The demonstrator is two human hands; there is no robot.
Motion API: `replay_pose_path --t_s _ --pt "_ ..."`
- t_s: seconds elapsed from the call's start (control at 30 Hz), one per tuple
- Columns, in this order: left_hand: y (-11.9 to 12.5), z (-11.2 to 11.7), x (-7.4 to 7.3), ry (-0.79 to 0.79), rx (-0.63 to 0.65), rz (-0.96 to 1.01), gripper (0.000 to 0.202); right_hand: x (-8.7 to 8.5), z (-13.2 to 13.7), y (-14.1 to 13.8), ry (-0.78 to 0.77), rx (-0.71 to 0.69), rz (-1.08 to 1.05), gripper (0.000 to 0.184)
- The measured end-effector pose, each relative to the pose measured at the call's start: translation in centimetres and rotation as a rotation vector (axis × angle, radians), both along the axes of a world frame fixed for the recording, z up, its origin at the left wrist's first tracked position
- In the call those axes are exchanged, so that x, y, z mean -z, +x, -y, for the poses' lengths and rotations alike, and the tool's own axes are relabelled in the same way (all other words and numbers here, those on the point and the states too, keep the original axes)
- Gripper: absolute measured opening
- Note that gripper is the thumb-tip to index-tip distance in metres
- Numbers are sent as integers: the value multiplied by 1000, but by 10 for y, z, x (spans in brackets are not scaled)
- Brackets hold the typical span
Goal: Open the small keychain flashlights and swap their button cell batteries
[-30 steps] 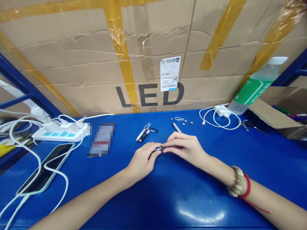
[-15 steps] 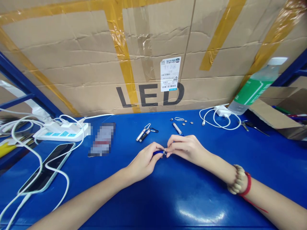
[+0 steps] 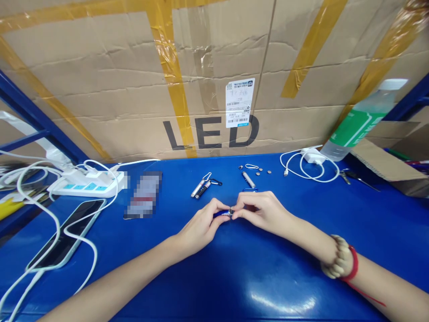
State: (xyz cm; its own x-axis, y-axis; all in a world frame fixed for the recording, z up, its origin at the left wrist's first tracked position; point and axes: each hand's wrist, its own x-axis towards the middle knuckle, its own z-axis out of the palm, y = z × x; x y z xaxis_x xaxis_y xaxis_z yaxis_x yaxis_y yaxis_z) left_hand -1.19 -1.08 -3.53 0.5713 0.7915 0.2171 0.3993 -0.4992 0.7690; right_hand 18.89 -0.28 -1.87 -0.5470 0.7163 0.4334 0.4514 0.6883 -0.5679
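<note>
My left hand [image 3: 203,222] pinches a small blue mini flashlight [image 3: 221,213] between thumb and fingertips, just above the table. My right hand [image 3: 263,209] has its thumb and index finger closed on the metal end of that same flashlight; whether a separate small part is between them is hidden. Beyond my hands lie a silver mini flashlight [image 3: 199,187] and a black one [image 3: 203,190], each with a carabiner clip. A loose silver tube [image 3: 248,180] lies behind my right hand, near a blue carabiner [image 3: 250,190], a silver carabiner [image 3: 252,166] and several button cells [image 3: 258,173].
The blue table [image 3: 214,277] ends at a large cardboard box [image 3: 127,89]. On the left are two phones, one a charging phone [image 3: 67,237], and a power strip [image 3: 90,188]. A white charger cable [image 3: 313,156], scissors [image 3: 360,179] and a bottle [image 3: 362,120] stand right.
My right hand's fingers have shifted at the flashlight's metal end, with thumb and index finger now pinching it more closely. My left hand has kept its hold almost unmoved.
</note>
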Motion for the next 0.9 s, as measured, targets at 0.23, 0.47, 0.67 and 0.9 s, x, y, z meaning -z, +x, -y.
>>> replay_pose_path --t_s 0.23,0.47,0.67,0.9 --pt "1 -1 3 85 -36 25 10 2 1 -6 -168 76 -9 22" --pt "1 -1 4 179 -43 17 13 5 5 -12 -252 114 -63 27" --pt "2 -2 7 216 -73 4 16 11 4 -14 -326 124 -82 26" --pt "3 -1 7 255 -115 -5 16 10 5 -13 -331 133 -73 26"
